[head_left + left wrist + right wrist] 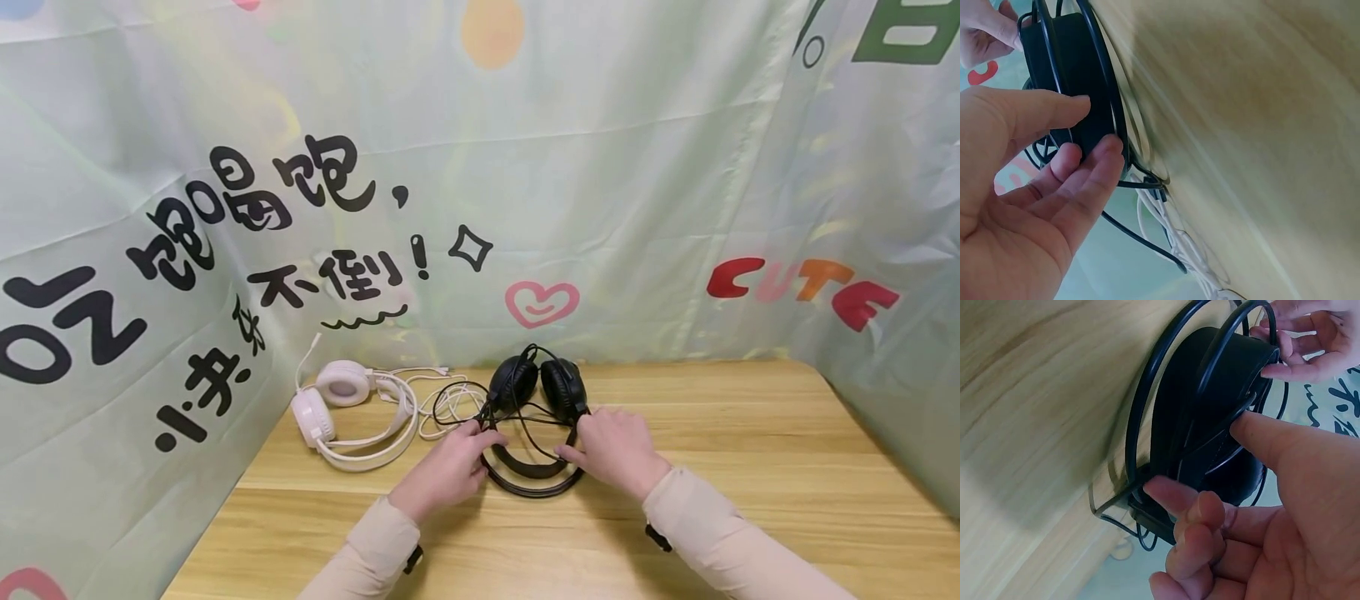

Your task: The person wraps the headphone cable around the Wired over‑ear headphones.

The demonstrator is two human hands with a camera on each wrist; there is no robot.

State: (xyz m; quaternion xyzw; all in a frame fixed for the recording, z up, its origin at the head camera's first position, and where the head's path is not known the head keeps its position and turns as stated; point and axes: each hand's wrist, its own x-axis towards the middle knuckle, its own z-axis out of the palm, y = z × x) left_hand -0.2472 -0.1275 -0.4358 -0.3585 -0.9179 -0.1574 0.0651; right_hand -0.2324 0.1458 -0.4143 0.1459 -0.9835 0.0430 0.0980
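A pair of black headphones (534, 469) lies on the wooden table, headband toward me and both round ear cups (513, 383) at the far end. My left hand (447, 471) holds the left side of the headband, its thumb over the inner padded strap (1072, 56) and its fingertips at the outer band. From the right, my right hand (618, 448) grips the other side, thumb and forefinger closing about the strap and thin frame (1141, 419). A loose black cable (1141, 236) loops around the ear cups and across the headband opening.
White headphones (311, 417) with a raised microphone arm lie to the left. Their bundled white cable (450, 406) reaches close to the black pair. A printed cloth (637, 208) hangs right behind the table and along both sides.
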